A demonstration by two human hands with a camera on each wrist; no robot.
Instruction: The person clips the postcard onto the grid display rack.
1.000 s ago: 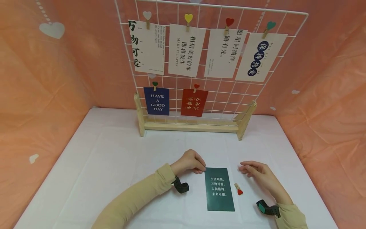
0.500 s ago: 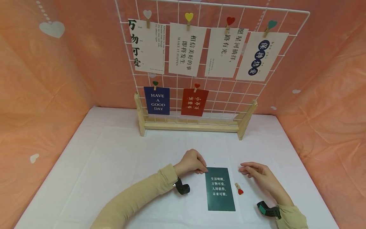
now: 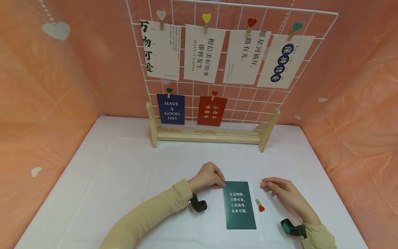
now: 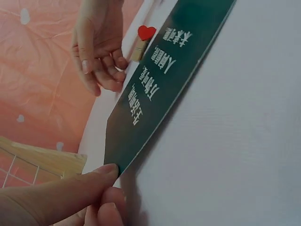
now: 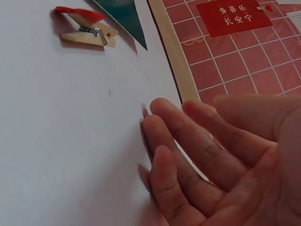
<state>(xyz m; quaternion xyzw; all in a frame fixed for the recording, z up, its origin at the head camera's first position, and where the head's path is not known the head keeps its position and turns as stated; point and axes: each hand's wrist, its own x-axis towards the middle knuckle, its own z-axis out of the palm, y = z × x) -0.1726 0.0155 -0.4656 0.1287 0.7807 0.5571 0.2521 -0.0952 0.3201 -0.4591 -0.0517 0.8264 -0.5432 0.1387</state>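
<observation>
My left hand (image 3: 209,176) pinches the far left corner of a dark green card (image 3: 239,218) between thumb and fingers. White Chinese lettering runs across the card. In the left wrist view the thumb lies on top of the corner, and that long edge casts a shadow on the table. My right hand (image 3: 281,188) rests beyond the card's right side, fingers loosely bent, with nothing in it. Between the card and that hand lies a small wooden clothespin (image 5: 87,38) with a red heart (image 4: 146,33) on one end.
Behind the hands stands a white wire grid rack (image 3: 242,100) on a wooden base (image 3: 208,138). Heart clips hold several white cards (image 3: 203,53) in its upper row. Below them hang a blue card (image 3: 171,110) and a red card (image 3: 212,111). Orange cloth (image 3: 56,86) surrounds the white table (image 3: 118,166).
My left hand has shifted very slightly to the right, still pinching the green card's corner. The right hand, the clothespin and the hanging cards stay practically where they were.
</observation>
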